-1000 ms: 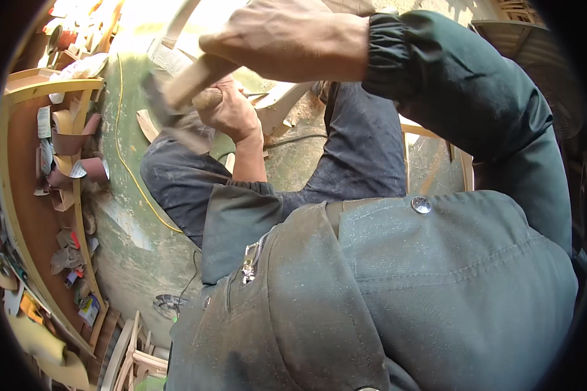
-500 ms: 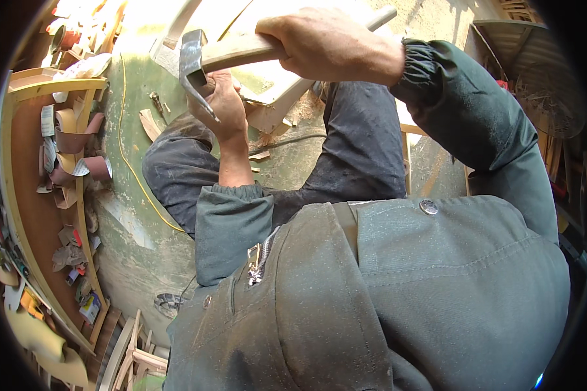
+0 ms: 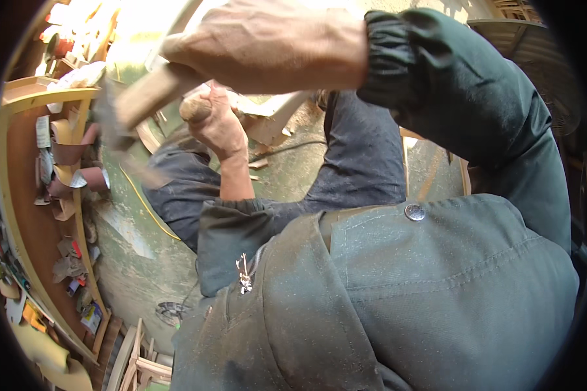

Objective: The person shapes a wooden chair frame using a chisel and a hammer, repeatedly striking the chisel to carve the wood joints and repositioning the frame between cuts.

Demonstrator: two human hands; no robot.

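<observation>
Head view: hands (image 3: pixel 274 49) together or apart?

Apart, both gripping. Right is clamped on a hammer (image 3: pixel 153 94) by its wooden handle, up near the top edge. Left, lower down, is closed around a rounded wooden grip (image 3: pixel 195 109).

Where's the hammer head?

Left of the right hand, out past the grip's end, apart from it in the view. Blurred, so no fine detail. Depth gap: can't tell.

And the far end of the grip?

Hidden behind the hands. Can't tell what it carries.

Surroundings?

Left forearm comes up between bent legs in dark trousers (image 3: pixel 365 153). Pale wood piece (image 3: pixel 277 120) just right of the left hand. Green floor (image 3: pixel 127 274) below, yellow cord (image 3: pixel 145 203) on it. Wooden rack (image 3: pixel 23 163) at far left, curled sandpaper strips (image 3: pixel 65 154) on it.
</observation>
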